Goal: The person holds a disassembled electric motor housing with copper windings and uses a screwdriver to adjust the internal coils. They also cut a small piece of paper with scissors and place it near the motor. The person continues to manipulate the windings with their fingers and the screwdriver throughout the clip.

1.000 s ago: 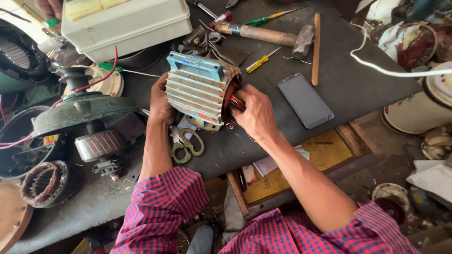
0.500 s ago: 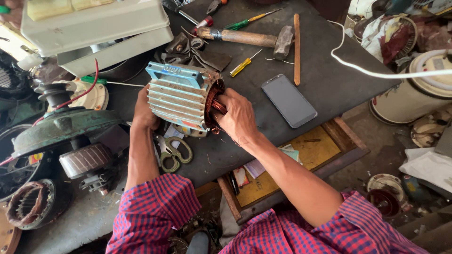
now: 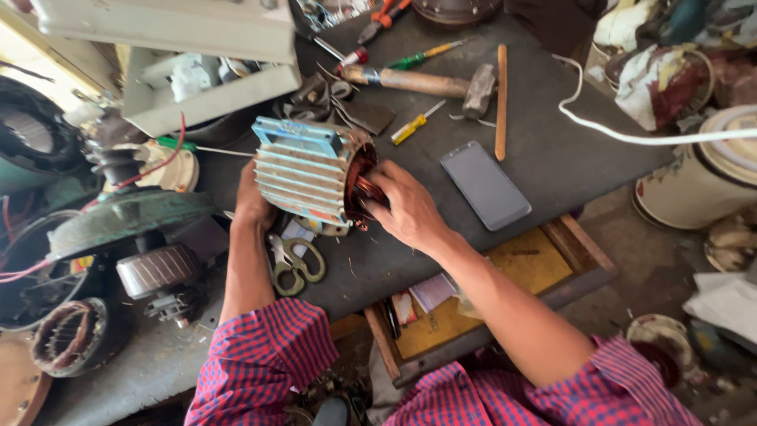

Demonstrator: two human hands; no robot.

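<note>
Lying between both hands, finned motor stator (image 3: 303,170)

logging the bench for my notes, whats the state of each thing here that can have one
Blue finned motor housing: on its side, open end showing copper windings.
Left hand: braced on the housing's closed end.
Right hand: fingers in the windings.
Dark flat phone: screen off, lying flat.
Wooden drawer: pulled open, papers inside.
Green-handled scissors: lying flat.
Wooden-handled hammer: lying down.

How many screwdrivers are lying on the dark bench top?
3: a small yellow screwdriver left of the phone, a green-and-yellow screwdriver above the hammer, and a red-handled screwdriver beside it. More may hide under clutter.
</note>
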